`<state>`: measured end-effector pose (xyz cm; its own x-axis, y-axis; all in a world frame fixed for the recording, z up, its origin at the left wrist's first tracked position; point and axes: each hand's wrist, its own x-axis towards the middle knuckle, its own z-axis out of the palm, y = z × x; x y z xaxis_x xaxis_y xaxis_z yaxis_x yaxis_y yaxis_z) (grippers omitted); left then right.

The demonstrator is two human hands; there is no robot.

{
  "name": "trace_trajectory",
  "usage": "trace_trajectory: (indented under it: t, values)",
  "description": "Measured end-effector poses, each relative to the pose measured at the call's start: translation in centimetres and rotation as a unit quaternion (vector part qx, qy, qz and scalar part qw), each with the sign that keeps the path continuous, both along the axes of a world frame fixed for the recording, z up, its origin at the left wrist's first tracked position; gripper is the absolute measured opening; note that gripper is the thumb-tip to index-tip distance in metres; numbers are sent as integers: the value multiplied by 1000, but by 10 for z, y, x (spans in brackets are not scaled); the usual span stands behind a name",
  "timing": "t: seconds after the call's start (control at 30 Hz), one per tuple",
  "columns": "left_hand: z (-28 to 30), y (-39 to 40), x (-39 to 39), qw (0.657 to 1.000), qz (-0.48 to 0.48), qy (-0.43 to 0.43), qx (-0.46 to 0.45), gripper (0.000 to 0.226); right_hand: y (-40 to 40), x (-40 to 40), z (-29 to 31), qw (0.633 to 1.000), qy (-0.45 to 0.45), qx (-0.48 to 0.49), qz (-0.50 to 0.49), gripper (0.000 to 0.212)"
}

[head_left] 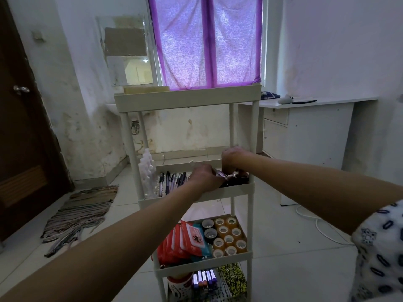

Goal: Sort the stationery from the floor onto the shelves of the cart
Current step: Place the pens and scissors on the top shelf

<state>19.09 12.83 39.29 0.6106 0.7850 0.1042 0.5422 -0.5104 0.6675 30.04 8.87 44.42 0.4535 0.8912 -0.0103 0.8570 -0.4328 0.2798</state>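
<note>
Hands meet over the second shelf (229,191) of the white cart (187,99): the left hand (204,176) curls its fingers around a small metallic item (221,175), too blurred to name, at the shelf's right side, while the right hand (231,156) bends down at the wrist just behind it; whether it grasps anything cannot be told. Pens (172,182) lie in a row on the same shelf, with a stack of white pieces (148,171) at its left end. On the shelf below sit red packets (183,240) and tape rolls (229,236). The lowest shelf holds markers (205,277) and a cup (180,284). A striped mat (80,214) lies on the floor left of the cart.
</note>
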Motion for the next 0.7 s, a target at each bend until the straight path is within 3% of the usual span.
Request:
trace_trajectory:
  t: [0.1, 0.23, 0.4, 0.7]
  values:
    - [-3, -3, -1, 999, -7, 7, 40, 33, 1, 2, -3, 1000, -4, 2, -3, 25]
    - [-5, -2, -5, 999, -42, -14, -4, 34, 8, 4, 0, 996, 49, -58, -37, 27]
    - [-4, 1, -12, 997, -64, -9, -35, 31, 10, 4, -5, 998, 23, -61, -28, 24]
    - [-8, -9, -12, 995, -30, 5, 96, 40, 12, 6, -10, 999, -14, -50, -17, 30]
